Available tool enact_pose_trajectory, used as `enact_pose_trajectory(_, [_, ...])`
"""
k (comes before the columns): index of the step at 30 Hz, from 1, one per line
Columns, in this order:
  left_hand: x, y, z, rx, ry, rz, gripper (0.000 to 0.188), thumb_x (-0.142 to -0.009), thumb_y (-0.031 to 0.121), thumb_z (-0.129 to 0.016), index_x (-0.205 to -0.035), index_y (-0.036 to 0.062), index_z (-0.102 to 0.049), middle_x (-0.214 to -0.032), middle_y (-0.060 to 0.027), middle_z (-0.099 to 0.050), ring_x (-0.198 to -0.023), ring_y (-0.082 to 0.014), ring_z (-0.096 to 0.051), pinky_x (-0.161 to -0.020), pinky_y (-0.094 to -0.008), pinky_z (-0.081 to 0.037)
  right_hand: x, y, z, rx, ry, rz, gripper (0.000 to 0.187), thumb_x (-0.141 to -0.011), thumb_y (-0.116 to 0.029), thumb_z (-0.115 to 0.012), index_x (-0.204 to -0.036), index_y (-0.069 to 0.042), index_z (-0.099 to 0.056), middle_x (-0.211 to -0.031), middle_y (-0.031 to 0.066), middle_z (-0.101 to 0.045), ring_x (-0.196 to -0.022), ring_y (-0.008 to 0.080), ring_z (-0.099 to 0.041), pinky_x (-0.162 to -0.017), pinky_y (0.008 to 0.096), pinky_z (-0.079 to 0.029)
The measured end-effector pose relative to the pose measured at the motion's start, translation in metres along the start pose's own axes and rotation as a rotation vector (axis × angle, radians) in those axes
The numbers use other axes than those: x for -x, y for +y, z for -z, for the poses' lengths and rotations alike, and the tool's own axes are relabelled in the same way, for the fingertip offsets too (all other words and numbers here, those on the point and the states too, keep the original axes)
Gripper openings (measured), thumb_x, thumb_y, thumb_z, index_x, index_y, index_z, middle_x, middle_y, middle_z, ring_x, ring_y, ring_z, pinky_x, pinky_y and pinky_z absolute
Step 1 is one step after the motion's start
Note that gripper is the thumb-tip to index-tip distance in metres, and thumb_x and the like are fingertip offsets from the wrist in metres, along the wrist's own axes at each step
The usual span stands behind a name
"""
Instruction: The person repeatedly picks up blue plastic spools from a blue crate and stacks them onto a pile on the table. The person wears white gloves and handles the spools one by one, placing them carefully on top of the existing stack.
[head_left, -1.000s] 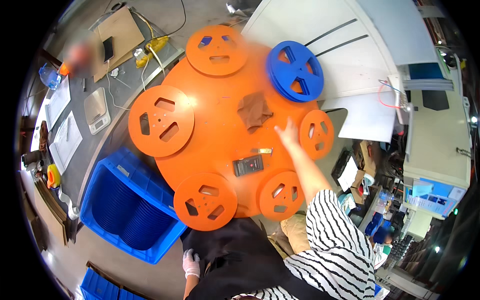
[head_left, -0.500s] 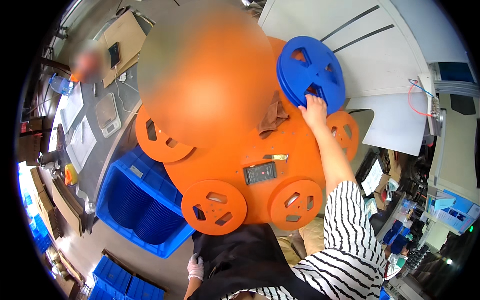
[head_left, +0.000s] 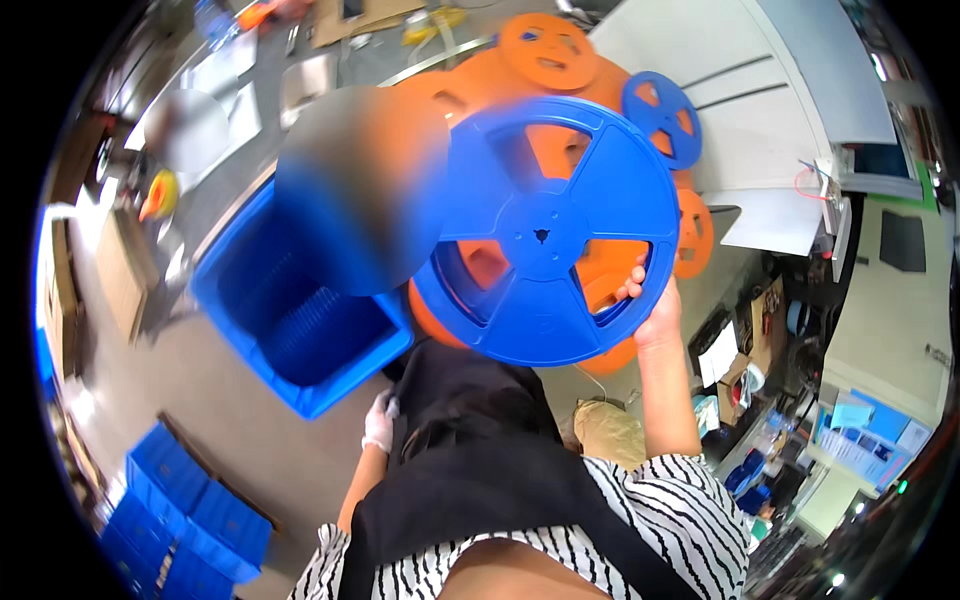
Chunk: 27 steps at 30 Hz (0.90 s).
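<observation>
A large blue plastic reel (head_left: 545, 320) hangs in front of me, raised above the orange round table. My right hand (head_left: 655, 305), bare, grips its lower right rim, with the fingertips coming through one of the window cutouts. At hip height beside the black apron is my left hand (head_left: 380, 420) in a white glove, away from the reel; blur leaves its finger position unclear. Another blue reel (head_left: 662, 118) remains on the table at the far right. The raised reel hides much of the tabletop.
A blue bin (head_left: 365, 335) with ridged blue contents stands to the left. Round orange plates (head_left: 545, 50) edge the table (head_left: 465, 75). Stacked blue crates (head_left: 180, 500) sit on the floor at lower left. A white panel (head_left: 720, 140) is at the right.
My right hand has lifted a blue reel off the table and brought it nearer to me. The view has shifted; my left hand stays by the apron.
</observation>
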<state>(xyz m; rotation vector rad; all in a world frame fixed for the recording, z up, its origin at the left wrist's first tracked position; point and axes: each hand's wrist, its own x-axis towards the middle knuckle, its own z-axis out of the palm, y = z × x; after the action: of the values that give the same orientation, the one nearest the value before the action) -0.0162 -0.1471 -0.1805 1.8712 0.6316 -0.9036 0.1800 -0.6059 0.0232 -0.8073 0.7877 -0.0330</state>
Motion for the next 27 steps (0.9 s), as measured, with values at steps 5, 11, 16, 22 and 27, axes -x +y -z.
enact_pose_trajectory(5, [0.057, -0.042, 0.074, 0.173, 0.221, -0.010, 0.037, -0.096, 0.024, -0.054, -0.128, 0.0055, -0.054, -0.121, -0.0136, -0.062, -0.112, -0.0214, -0.057, -0.098, -0.0322, -0.042, 0.070, 0.113, -0.055, -0.097, -0.189, -0.189, 0.029, -0.100, -0.036, -0.044, -0.098, -0.009, -0.055, -0.069, -0.0005, -0.052, -0.055, 0.0107, -0.051, -0.059, 0.0285, -0.049])
enact_pose_trajectory(11, [0.110, -0.045, 0.175, 0.288, 0.874, -0.217, 0.049, -0.098, 0.038, -0.049, -0.134, 0.0060, -0.048, -0.135, -0.0171, -0.050, -0.117, -0.0322, -0.054, -0.098, -0.0363, -0.042, 0.128, 0.209, -0.121, 0.026, -0.242, -0.323, 0.035, -0.100, -0.043, -0.044, -0.094, -0.010, -0.054, -0.065, -0.0013, -0.049, -0.054, 0.0108, -0.051, -0.058, 0.0291, -0.049])
enact_pose_trajectory(16, [0.138, 0.053, 0.234, 0.105, 0.536, -0.514, 0.034, -0.093, 0.030, -0.055, -0.110, 0.0018, -0.062, -0.103, -0.0175, -0.065, -0.089, -0.0268, -0.063, -0.074, -0.0375, -0.051, 0.159, 0.270, -0.155, 0.122, -0.381, -0.463, 0.046, -0.097, -0.053, -0.044, -0.093, -0.008, -0.055, -0.065, 0.0017, -0.054, -0.054, 0.0142, -0.053, -0.058, 0.0312, -0.049])
enact_pose_trajectory(22, [0.124, 0.119, 0.199, -0.466, 0.686, -0.829, 0.071, -0.084, 0.043, -0.058, -0.138, 0.0013, -0.041, -0.144, -0.0228, -0.038, -0.137, -0.0361, -0.032, -0.115, -0.0472, -0.019, 0.186, 0.303, -0.198, 0.245, -0.427, -0.545, 0.050, -0.095, -0.057, -0.043, -0.092, -0.008, -0.055, -0.065, 0.0032, -0.055, -0.054, 0.0163, -0.054, -0.058, 0.0338, -0.049])
enact_pose_trajectory(27, [0.070, 0.033, 0.240, 0.296, 0.363, -0.479, 0.052, -0.094, 0.035, -0.050, -0.132, 0.0009, -0.045, -0.127, -0.0255, -0.051, -0.115, -0.0384, -0.053, -0.100, -0.0452, -0.041, 0.165, 0.289, -0.211, 0.230, -0.389, -0.528, 0.048, -0.097, -0.054, -0.042, -0.092, -0.008, -0.055, -0.064, 0.0027, -0.054, -0.054, 0.0159, -0.053, -0.059, 0.0332, -0.049])
